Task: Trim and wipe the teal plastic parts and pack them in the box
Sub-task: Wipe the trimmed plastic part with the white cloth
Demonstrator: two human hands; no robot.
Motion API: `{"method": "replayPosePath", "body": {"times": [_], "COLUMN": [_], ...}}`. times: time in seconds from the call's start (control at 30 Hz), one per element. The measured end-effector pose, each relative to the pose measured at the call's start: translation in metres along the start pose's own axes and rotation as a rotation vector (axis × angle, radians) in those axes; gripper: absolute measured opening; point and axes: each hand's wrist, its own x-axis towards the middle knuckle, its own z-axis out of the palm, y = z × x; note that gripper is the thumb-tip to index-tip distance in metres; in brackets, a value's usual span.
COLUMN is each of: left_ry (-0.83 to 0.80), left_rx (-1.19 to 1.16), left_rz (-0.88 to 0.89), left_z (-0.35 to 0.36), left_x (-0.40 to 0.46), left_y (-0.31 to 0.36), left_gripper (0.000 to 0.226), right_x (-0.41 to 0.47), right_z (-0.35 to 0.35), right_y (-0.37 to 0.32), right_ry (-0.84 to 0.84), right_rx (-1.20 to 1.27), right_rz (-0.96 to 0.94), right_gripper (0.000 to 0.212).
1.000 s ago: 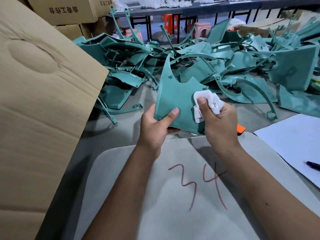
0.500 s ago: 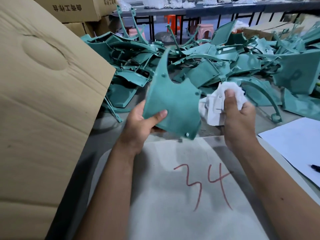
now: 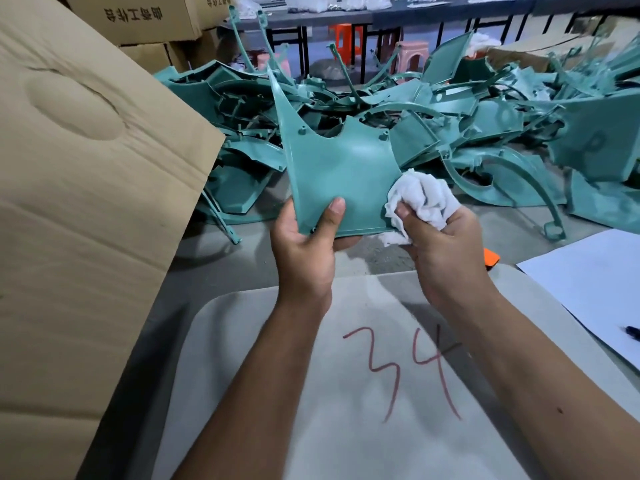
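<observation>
Teal plastic part (image 3: pixel 341 174) stands upright between my hands, raised above the surface (image 3: pixel 214 268), its long narrow horn pointing up and away from me. My left hand (image 3: pixel 304 247) grips its lower left corner, thumb pressed flat on the face turned toward me and the fingers curled behind. My right hand (image 3: pixel 443 244) is closed around a crumpled white cloth (image 3: pixel 426 199), which touches the part's lower right edge. Beneath my forearms lies a pale grey sheet (image 3: pixel 311 427) with "34" written on it in red. Just beyond the part, a large heap of teal parts (image 3: pixel 485 133) sprawls across the surface. A cardboard box flap (image 3: pixel 86 202) leans in on my left, with more cartons (image 3: pixel 149 15) stacked behind it. On my right lies a white paper (image 3: pixel 588 282) with a dark pen (image 3: pixel 632 330) on it, and a small orange object (image 3: pixel 491 258) peeks out near my right wrist.
</observation>
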Motion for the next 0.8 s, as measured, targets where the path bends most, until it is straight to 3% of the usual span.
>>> {"method": "replayPosePath", "body": {"times": [0.1,0.17,0.23,0.33,0.43,0.53,0.6,0.7,0.8], "left_ry": [-0.038,-0.081,-0.084,-0.03,0.034,0.084,0.094,-0.063,-0.159], "left_rx": [-0.003,0.01,0.0,-0.097,-0.182,-0.133,-0.057,0.057,0.11], "left_rz": [-0.011,-0.009,-0.03,-0.088,-0.097,-0.049,0.006,0.048,0.081], "left_z": [0.002,0.001,0.001,-0.002,-0.003,0.006,0.009,0.009,0.006], "left_x": [0.002,0.004,0.003,0.006,0.008,0.001,-0.001,-0.005,-0.006], "left_y": [0.003,0.003,0.002,0.003,0.001,-0.006,-0.011,-0.012,-0.009], "left_gripper": [0.024,0.025,0.025,0.028,0.031,0.028,0.029,0.027,0.031], "right_x": [0.006,0.005,0.003,0.007,0.002,-0.013,-0.018,-0.012,0.003], "right_z": [-0.01,-0.008,-0.003,-0.006,0.001,0.024,0.033,0.024,-0.002], "right_y": [0.001,0.001,0.002,-0.001,-0.003,0.001,0.007,0.011,0.009], "right_ry": [0.152,0.238,0.376,0.542,0.357,0.04,-0.058,0.062,0.202], "right_rx": [-0.442,-0.537,-0.317,0.012,0.071,0.191,0.23,0.231,-0.012], "right_rz": [-0.22,-0.22,-0.07,0.105,0.122,0.26,0.279,0.254,0.115], "right_gripper": [0.035,0.047,0.048,0.032,0.028,0.029,0.03,0.021,0.006]}}
